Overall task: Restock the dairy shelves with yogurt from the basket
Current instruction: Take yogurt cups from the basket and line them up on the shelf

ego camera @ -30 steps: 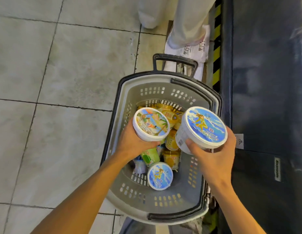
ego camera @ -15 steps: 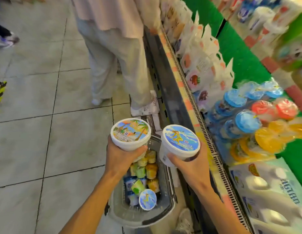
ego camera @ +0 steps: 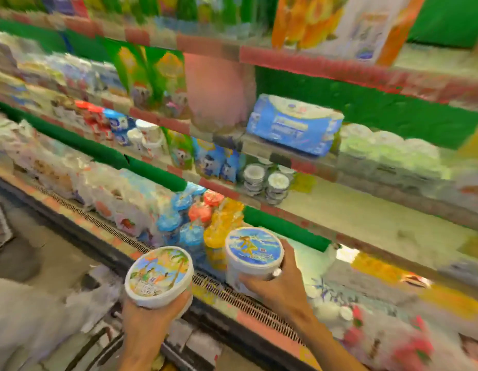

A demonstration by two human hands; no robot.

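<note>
My left hand [ego camera: 149, 322] grips a white yogurt tub with a palm-tree lid [ego camera: 159, 274] from below, held over the front grille of the cooler. My right hand [ego camera: 275, 287] grips a second white yogurt tub with a blue lid [ego camera: 254, 249], slightly higher and closer to the shelves. Both tubs stand upright. The dairy shelves [ego camera: 353, 218] rise in front of me, blurred by motion. The basket is almost out of view; only a dark edge shows at the bottom left.
A bare stretch of shelf [ego camera: 366, 223] lies to the right of stacked small cups [ego camera: 267, 183]. Blue, red and yellow wrapped cups [ego camera: 200, 220] crowd the lowest level behind the tubs. A blue multipack [ego camera: 294, 124] sits higher up. Another person's pale clothing [ego camera: 32, 311] fills the lower left.
My view has swung up from the basket to face the shelves. Both hands have carried their tubs up and toward the cooler; the basket has dropped out of sight.
</note>
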